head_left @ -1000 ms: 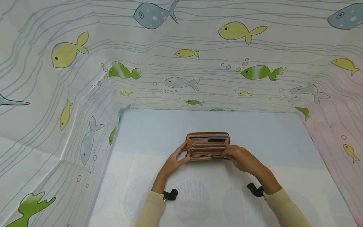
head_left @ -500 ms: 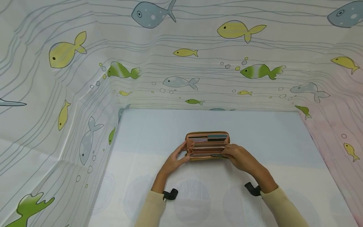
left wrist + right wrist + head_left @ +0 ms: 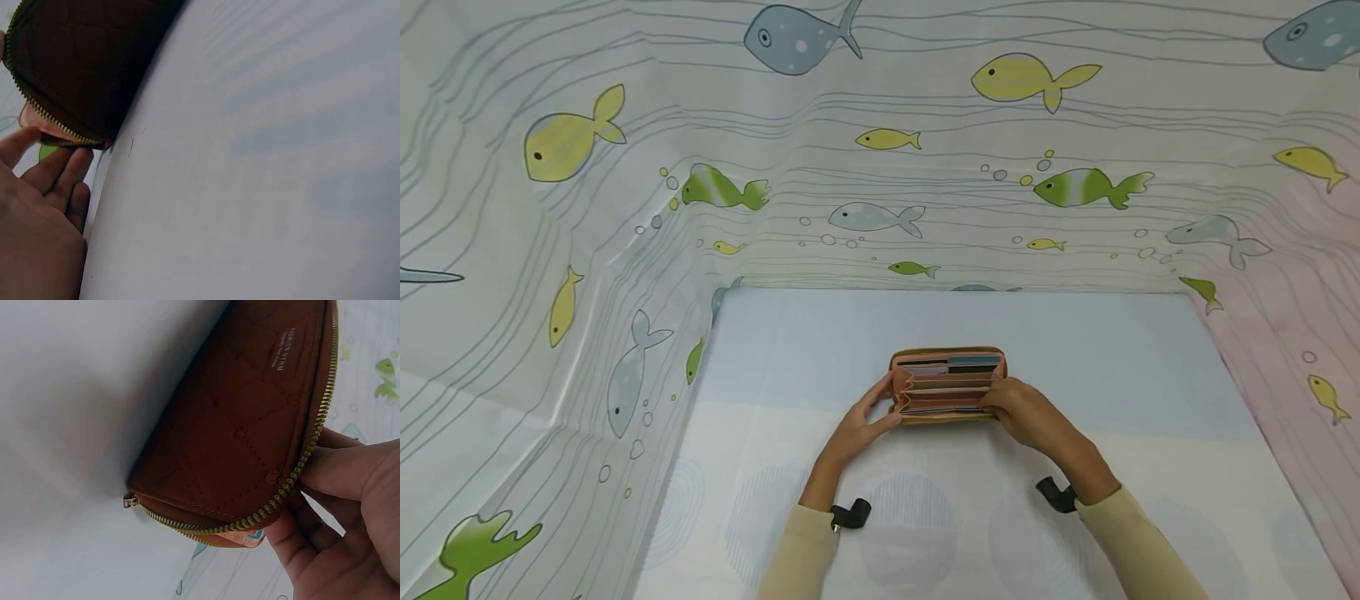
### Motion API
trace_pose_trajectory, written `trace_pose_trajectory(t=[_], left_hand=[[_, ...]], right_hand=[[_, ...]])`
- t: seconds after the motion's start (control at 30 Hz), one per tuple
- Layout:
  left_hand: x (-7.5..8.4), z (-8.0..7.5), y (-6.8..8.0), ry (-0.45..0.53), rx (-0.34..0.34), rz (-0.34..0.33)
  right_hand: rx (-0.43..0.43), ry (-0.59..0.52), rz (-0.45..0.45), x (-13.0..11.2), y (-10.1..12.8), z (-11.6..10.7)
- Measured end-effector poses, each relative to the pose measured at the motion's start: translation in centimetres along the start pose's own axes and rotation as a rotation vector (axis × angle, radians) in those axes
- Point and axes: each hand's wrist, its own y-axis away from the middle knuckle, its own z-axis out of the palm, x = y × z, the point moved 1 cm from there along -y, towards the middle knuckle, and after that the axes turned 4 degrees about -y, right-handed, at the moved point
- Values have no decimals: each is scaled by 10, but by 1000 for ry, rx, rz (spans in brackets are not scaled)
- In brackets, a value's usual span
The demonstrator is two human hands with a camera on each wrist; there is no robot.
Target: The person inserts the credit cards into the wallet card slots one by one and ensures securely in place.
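A brown zip-around wallet (image 3: 231,437) with a quilted outside stands unzipped on the table, its opening facing up. Inside, in the head view, pinkish pleated dividers (image 3: 947,385) and several cards (image 3: 974,361) show in their slots. My left hand (image 3: 857,429) holds the left end, thumb at the front corner and fingers behind. At the right end my right hand (image 3: 1028,408) grips the front side, thumb at the zip's edge and fingertips dipping inside, partly hidden. The zip pull (image 3: 130,500) hangs at a lower corner in the right wrist view.
The table (image 3: 820,333) has a pale blue and white cover with faint circles. Behind it and along the sides rises a fish-printed cloth (image 3: 805,150). A black wrist camera mount (image 3: 852,513) sits on the left wrist, another (image 3: 1057,495) on the right.
The right hand has slid slightly left along the wallet's front side, its forearm swinging inward. The left hand and the wallet stay almost where they were.
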Motion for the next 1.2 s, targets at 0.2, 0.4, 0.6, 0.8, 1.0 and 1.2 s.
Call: trace_pose_trajectory(t=[0.2, 0.4, 0.6, 0.8, 1.0, 1.2], left_hand=[[-2, -1, 0, -5, 9, 18], [-3, -1, -1, -10, 12, 10], [-2, -1, -1, 1, 0, 16], [-3, 0, 0, 3, 13, 16], [-3, 1, 0, 5, 15, 2], [-2, 1, 0, 4, 10, 7]], right_hand=[[-27, 5, 20, 0, -3, 1], [-9, 11, 19, -1, -4, 3], [13, 18, 19, -2, -3, 4], [28, 21, 0, -1, -1, 6], [36, 26, -5, 0, -1, 8], [45, 38, -5, 0, -1, 8]])
